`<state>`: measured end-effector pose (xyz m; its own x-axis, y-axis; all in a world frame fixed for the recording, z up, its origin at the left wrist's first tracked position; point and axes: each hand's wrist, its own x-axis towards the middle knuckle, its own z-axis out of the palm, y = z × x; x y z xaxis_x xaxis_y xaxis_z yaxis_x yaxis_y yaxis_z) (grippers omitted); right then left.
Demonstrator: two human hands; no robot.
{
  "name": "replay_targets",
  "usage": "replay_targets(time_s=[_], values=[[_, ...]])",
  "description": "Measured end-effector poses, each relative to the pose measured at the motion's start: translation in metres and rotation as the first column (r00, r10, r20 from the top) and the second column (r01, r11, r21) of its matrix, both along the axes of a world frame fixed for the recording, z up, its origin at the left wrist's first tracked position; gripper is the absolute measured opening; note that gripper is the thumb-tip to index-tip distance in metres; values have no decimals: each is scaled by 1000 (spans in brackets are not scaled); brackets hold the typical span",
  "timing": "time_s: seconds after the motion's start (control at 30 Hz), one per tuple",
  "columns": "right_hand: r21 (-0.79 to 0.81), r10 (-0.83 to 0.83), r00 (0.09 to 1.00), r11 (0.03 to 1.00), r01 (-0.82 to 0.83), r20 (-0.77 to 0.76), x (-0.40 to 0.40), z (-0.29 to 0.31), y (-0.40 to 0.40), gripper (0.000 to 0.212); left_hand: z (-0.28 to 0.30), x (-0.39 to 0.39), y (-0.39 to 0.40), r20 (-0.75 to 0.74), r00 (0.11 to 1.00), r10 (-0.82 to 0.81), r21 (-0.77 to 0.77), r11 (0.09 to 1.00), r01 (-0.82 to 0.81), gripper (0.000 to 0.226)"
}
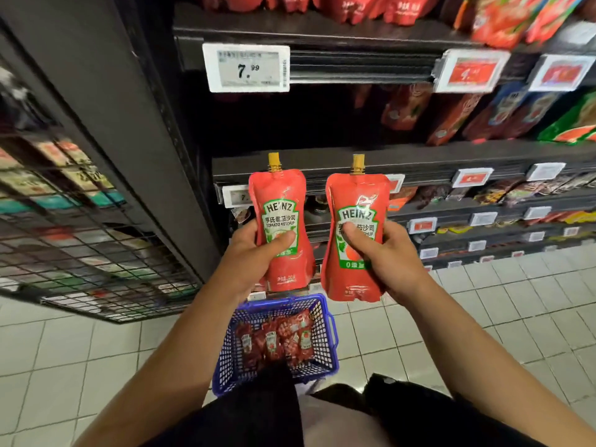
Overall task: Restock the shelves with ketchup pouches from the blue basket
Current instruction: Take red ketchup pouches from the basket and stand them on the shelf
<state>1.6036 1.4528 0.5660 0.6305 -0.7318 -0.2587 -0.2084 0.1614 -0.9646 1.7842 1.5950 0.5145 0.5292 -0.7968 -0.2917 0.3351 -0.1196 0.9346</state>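
Two pouches, upright, caps up: left hand (pixel 258 250) clamps one pouch (pixel 280 227), right hand (pixel 383 253) the other (pixel 353 233). Labels face out, probably for shelving in the dark shelf (pixel 322 162) gap beyond. Basket (pixel 325 343) on the floor, near, holds more.

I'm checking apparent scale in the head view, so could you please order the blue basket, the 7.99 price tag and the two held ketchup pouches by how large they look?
1. blue basket
2. left pouch and right pouch: alike, unranked
3. 7.99 price tag
Distance differs, so this is apparent size only.

glossy plastic ketchup pouches (pixel 281 221), perforated plastic blue basket (pixel 322 343), glazed floor tiles (pixel 483 317)
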Motion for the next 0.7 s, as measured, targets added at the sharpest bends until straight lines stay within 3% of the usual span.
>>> replay_targets(time_s=[0.17, 0.33, 0.6, 0.7], values=[[-56, 86, 996, 995, -87, -7, 21, 12, -30, 41, 8, 16, -10, 81, 994, 73, 20, 997, -75, 43], [-13, 216, 974, 976, -216, 65, 39, 1, -63, 39, 9, 18, -30, 227, 961, 159, 32, 985, -171, 36], [42, 337, 910, 933, -356, 242, 54, -9, -138, 12, 56, 22, -95, 502, 803, 322, -74, 941, -331, 33], [86, 349, 889, 917, -389, 296, 59, -2, -159, 9, 81, 38, -129, 568, 748, 343, -21, 915, -404, 34]])
